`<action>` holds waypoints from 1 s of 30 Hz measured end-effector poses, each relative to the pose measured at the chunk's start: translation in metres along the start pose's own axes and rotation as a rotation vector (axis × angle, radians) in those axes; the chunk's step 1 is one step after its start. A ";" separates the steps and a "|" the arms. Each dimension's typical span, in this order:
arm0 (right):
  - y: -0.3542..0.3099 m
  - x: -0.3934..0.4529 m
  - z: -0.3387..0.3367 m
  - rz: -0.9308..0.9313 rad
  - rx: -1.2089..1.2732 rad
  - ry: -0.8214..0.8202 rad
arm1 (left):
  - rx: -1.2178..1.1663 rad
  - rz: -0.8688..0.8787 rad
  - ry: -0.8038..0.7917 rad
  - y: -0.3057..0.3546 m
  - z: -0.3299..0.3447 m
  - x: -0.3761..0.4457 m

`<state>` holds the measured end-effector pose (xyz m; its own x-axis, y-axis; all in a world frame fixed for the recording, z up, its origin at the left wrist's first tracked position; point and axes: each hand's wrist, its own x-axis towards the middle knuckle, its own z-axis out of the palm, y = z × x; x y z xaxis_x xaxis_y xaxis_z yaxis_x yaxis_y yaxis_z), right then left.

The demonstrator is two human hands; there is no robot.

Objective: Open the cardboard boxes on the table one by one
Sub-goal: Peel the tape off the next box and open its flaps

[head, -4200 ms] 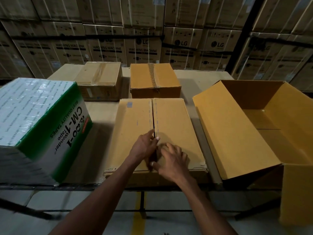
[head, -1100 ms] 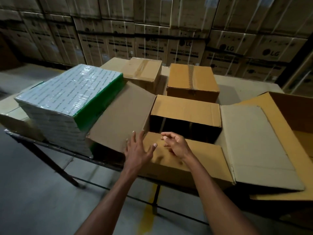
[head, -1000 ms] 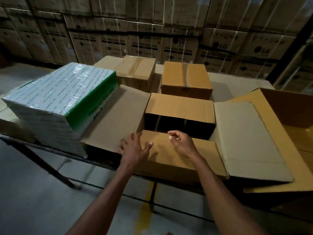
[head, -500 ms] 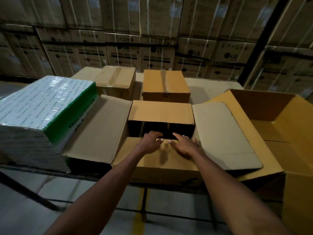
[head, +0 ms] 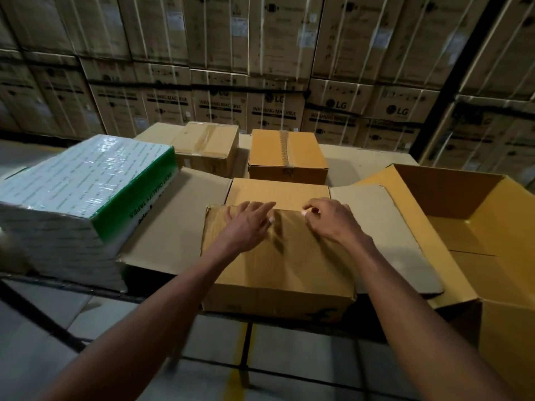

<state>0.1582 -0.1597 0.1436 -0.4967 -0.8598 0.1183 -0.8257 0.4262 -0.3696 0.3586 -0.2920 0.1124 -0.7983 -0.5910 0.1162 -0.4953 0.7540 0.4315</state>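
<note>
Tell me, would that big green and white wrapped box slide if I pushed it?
Probably not easily. The green and white box looks bulky and tightly packed, so likely heavy. Its shiny plastic wrap may feel slippery to grip. It sits at the table's near edge, so a shove could tip it off.

We are seeing two bare forearms reaching in from the bottom edge; no sleeves, watch or bands are showing on either; the left hand [head: 246,224] is wearing no glove or ring that we can make out; the right hand [head: 330,218] is likewise ungloved; pale fingernails are showing on both.
</note>
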 end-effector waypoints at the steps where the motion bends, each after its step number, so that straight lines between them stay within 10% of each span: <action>1: -0.004 -0.006 -0.010 -0.018 0.009 0.006 | 0.036 0.011 0.017 0.004 -0.008 -0.004; 8: -0.038 -0.049 -0.056 -0.036 0.062 0.026 | 0.044 0.132 0.074 0.032 -0.072 -0.035; 16: -0.064 -0.098 -0.041 -0.035 0.105 -0.606 | -0.169 -0.065 -0.754 0.029 -0.048 -0.062; 30: -0.041 -0.131 0.088 0.084 0.037 -0.380 | 0.084 0.015 -0.317 -0.017 0.054 -0.099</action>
<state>0.2810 -0.0892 0.0624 -0.4224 -0.8680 -0.2613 -0.7727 0.4955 -0.3968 0.4277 -0.2309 0.0455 -0.8663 -0.4704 -0.1678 -0.4983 0.7909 0.3553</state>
